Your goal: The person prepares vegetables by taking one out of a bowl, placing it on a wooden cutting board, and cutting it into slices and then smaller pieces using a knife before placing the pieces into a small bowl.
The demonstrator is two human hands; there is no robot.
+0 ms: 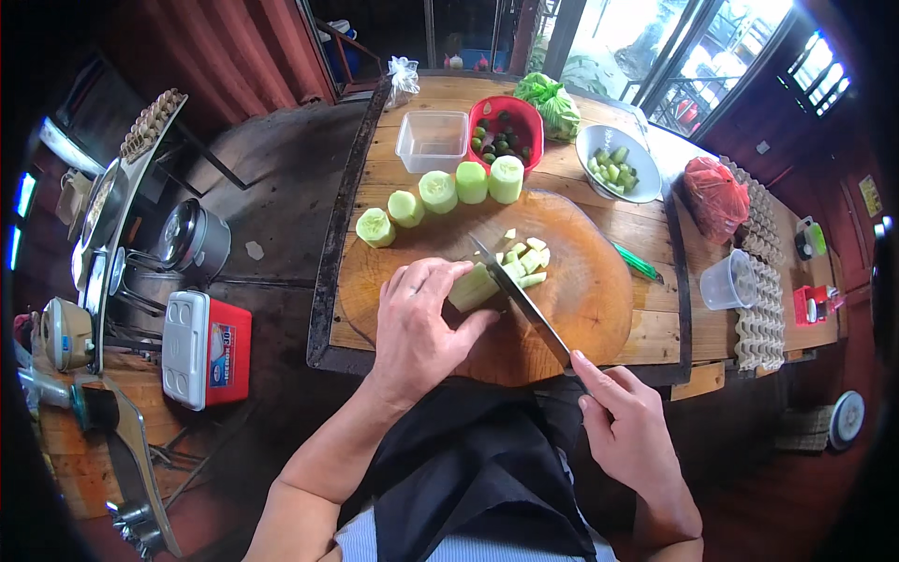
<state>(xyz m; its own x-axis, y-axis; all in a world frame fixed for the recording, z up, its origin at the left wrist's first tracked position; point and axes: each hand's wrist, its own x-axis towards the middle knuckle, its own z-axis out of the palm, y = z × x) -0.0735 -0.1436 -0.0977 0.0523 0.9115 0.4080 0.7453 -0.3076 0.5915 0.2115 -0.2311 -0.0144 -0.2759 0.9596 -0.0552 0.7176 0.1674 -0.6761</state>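
Note:
On a round wooden cutting board (590, 295), my left hand (428, 323) holds down a pale green piece of peeled cucumber or similar vegetable (472, 288). My right hand (621, 414) grips the handle of a kitchen knife (530, 312), whose blade stands at the right end of that piece. Cut chunks (530, 260) lie just beyond the blade. Several thick peeled sections (437, 192) stand in a curved row along the board's far left edge. A white bowl (600, 140) with green chunks sits at the back right.
Behind the row are a clear plastic container (432, 137) and a red basin (537, 133) of small green citrus fruits. A green bag (555, 105) stands behind. To the right lie a green-handled tool (635, 261), a red bag (713, 197), a clear tub (720, 284) and egg trays (758, 337).

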